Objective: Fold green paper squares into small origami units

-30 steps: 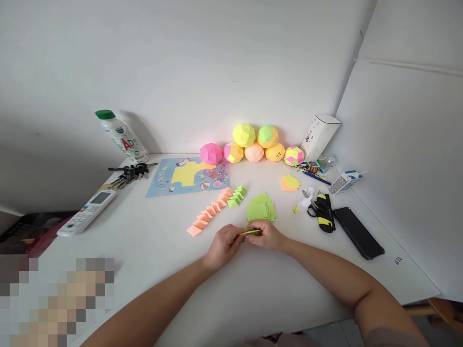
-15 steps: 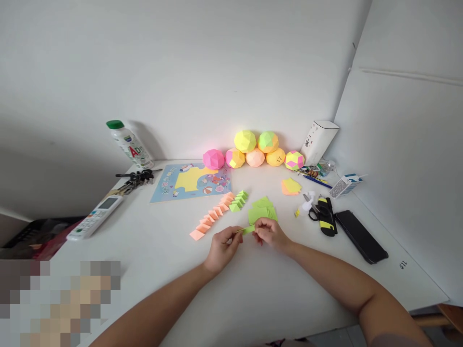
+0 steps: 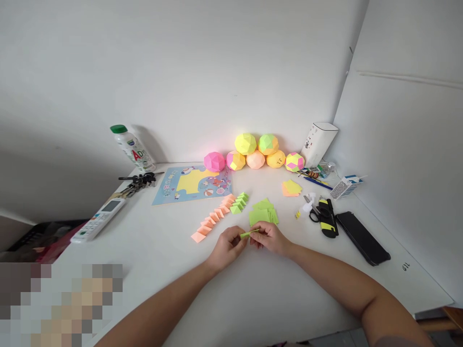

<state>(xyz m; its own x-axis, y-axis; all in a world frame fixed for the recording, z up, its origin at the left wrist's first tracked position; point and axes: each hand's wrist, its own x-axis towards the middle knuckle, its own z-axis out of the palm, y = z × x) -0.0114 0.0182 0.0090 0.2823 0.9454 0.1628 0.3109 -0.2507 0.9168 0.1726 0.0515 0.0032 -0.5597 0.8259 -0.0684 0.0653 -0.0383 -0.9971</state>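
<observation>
Between my two hands is a small folded strip of green paper (image 3: 245, 235). My left hand (image 3: 228, 246) pinches its left end between thumb and fingers. At the other end, my right hand (image 3: 269, 237) grips the paper, its fingertips partly hidden. Just beyond my right hand lies a loose pile of green paper squares (image 3: 263, 213). A slanting row of folded peach paper pieces (image 3: 214, 218) runs along the table to the left, and a short row of folded green pieces (image 3: 238, 203) stands beside its far end.
Several faceted paper balls (image 3: 255, 159) are stacked against the wall. A blue picture board (image 3: 168, 190), remote control (image 3: 99, 219), keys (image 3: 139, 180) and bottle (image 3: 133, 149) stand left. Rightward are yellow-orange papers (image 3: 291, 188), scissors (image 3: 318, 213), a yellow-black cutter (image 3: 327, 224) and a black phone (image 3: 362, 238).
My hands have come closer together, the left shifting right and the right slightly down. The green strip has turned and now looks narrower. The camera view has shifted slightly.
</observation>
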